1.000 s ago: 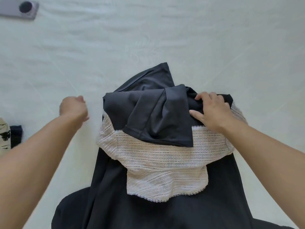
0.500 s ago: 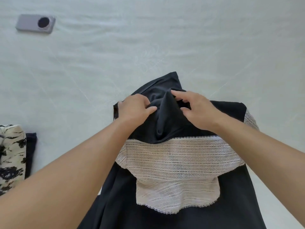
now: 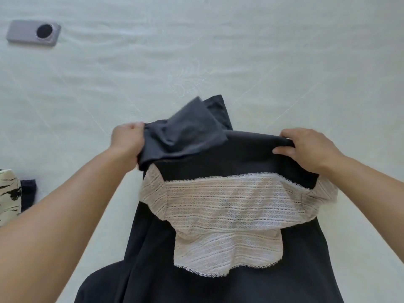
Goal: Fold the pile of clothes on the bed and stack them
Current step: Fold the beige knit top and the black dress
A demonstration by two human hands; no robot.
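Pale bed (image 3: pixel 240 51), faint quilted lines, fills the whole view.

Dark garment (image 3: pixel 240 281) spread flat on bed, centre-bottom, running off the lower edge. Far end held up off the bed between both hands.

Cream lace panel (image 3: pixel 229 215) across garment's middle, scalloped trim along its lower edge, lying on the dark fabric.

Dark sleeve (image 3: pixel 185 132) bunched at upper left of garment, lighter grey in the light, a second dark flap poking out behind it.

Left hand (image 3: pixel 127 139): grip closed on the sleeve at garment's left edge, fingers curled round bunched fabric, forearm coming in from lower left.

Right hand (image 3: pixel 306 147): grip pinching garment's top fold at the right corner, fingers over the edge, thumb on the near side. Hands well apart, fabric stretched between them.

Patterned folded item (image 3: pixel 8 193), cream with black marks, at far left edge, cut off by frame. Small dark folded piece (image 3: pixel 28 191) just beside it on the right; cannot tell whether touching or tucked under.

Phone (image 3: pixel 33 32), grey-lilac, round black camera ring facing up, top left on bed, well apart from the clothes.
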